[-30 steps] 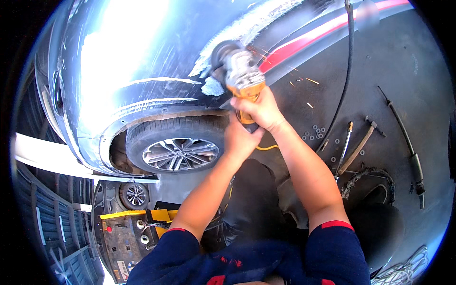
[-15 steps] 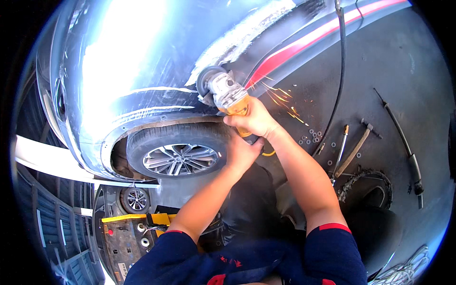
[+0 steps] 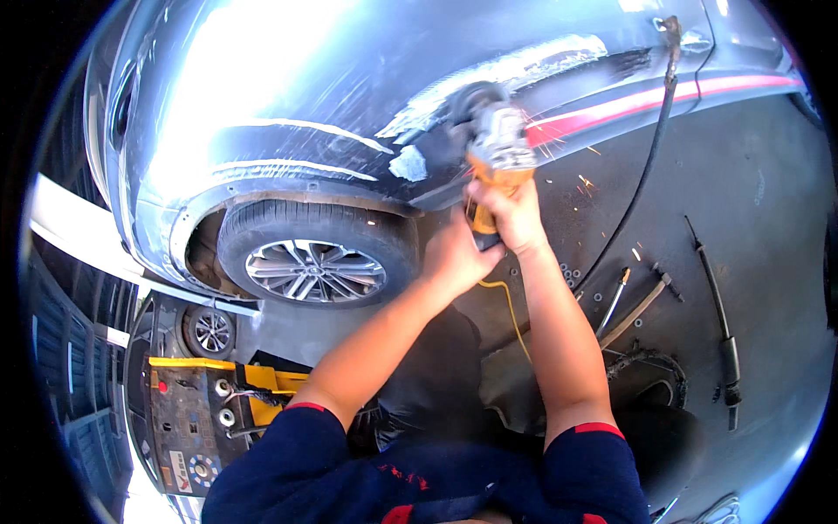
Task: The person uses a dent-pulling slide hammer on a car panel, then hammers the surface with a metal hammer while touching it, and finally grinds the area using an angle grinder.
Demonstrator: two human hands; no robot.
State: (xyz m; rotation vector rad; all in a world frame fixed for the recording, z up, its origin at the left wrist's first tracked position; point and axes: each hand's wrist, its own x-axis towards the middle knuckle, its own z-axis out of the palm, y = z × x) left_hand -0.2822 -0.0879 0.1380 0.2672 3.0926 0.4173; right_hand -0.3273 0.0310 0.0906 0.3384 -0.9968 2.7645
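Both my hands are closed round a yellow angle grinder [image 3: 502,144] with a worn silver head. My right hand [image 3: 517,214] wraps the body just behind the head, while my left hand [image 3: 458,253] grips the rear end, close to the yellow cord [image 3: 513,319]. The dark disc [image 3: 476,103] is at the lower side panel [image 3: 340,96] of a grey-blue car, beside a bare, whitish scraped band [image 3: 541,63]. Orange sparks [image 3: 587,181] fly off to the right. Motion blurs the grinder's head, so its exact contact is hard to see.
Left of the grinder is a car wheel [image 3: 316,266]. A black hose-like cable [image 3: 650,166] hangs from the panel at the right. On the floor lie a hammer [image 3: 637,310], a long dark tool [image 3: 717,306] and several washers [image 3: 569,275]. A yellow-edged machine [image 3: 188,419] stands lower left.
Both hands have carried the grinder rightward along the panel, away from the wheel arch. A pale ground patch now shows where its head was. The view has shifted too.
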